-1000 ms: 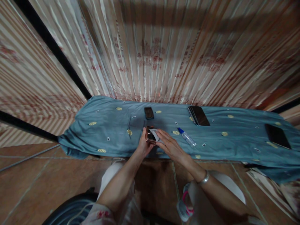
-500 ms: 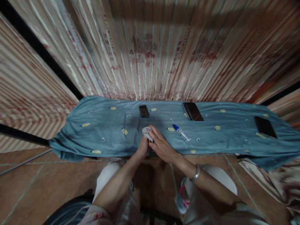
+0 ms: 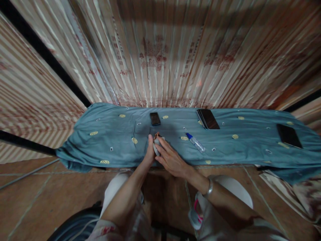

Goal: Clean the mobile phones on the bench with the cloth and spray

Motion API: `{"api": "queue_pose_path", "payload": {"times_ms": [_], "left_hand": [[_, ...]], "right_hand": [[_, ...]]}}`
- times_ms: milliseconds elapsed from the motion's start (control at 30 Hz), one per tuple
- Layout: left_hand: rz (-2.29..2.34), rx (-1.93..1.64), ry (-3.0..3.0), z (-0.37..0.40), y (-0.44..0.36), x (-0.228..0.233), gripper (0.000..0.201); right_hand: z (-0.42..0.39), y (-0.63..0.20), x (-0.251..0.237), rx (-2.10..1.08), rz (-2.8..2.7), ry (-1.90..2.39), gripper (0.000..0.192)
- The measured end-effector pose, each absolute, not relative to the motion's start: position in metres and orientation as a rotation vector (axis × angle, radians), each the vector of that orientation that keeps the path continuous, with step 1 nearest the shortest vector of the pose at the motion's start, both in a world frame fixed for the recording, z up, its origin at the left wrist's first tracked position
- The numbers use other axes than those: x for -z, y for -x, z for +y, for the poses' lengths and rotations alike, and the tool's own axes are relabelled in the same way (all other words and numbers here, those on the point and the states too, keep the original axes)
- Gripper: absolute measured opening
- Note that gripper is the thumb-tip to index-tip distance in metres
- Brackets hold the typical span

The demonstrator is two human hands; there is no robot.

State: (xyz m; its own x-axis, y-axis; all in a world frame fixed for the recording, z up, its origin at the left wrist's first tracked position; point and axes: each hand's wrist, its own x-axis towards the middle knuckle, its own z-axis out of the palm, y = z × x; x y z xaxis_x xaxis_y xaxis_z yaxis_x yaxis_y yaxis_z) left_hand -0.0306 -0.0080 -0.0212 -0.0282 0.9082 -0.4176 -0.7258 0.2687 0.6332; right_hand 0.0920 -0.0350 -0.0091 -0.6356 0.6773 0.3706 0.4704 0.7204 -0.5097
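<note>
Blue-grey cloth (image 3: 112, 140) with small yellow motifs covers the desk from left edge to right edge, giving a soft bed under everything that lies on it.

Near the middle, at the front edge, the left hand (image 3: 151, 154) grips a small copper-coloured phone (image 3: 156, 136) by its left side; its fingers are closed around the edge, and this steadies the phone just above or on the cloth, though contact cannot be confirmed. Only the top corner of the phone shows.

Directly to its right, the right hand (image 3: 172, 160) lies over the phone with a white wipe (image 3: 157, 147) pinched under its fingers (image 3: 160, 143), which are bent down and pressed onto the wipe. The flat, overlapping pose suggests that the wipe is held against the phone face while the other hand resists the pressure.

Behind the hands lies a small dark phone (image 3: 154, 118), apart from them. To the right, a clear bottle with a blue cap (image 3: 195, 142) lies on its side, within reach of the right hand. Farther right, a large dark phone (image 3: 208, 119) rests flat, and a dark tablet (image 3: 289, 136) lies near the far right end, well apart.
</note>
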Motion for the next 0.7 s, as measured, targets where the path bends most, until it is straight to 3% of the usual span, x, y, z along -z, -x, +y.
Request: {"api": "queue_pose_path", "payload": {"times_ms": [300,700], "left_hand": [[0.964,-1.335,-0.454,-0.018,0.020,0.033,0.038],[0.866,-1.290,-0.258,-0.018,0.030,0.004,0.046]], "right_hand": [[-0.016,-0.101,0.017,-0.658,-2.266,1.011,0.060],[-0.016,-0.098,0.037,-0.589,-2.239,1.070,0.068]]}}
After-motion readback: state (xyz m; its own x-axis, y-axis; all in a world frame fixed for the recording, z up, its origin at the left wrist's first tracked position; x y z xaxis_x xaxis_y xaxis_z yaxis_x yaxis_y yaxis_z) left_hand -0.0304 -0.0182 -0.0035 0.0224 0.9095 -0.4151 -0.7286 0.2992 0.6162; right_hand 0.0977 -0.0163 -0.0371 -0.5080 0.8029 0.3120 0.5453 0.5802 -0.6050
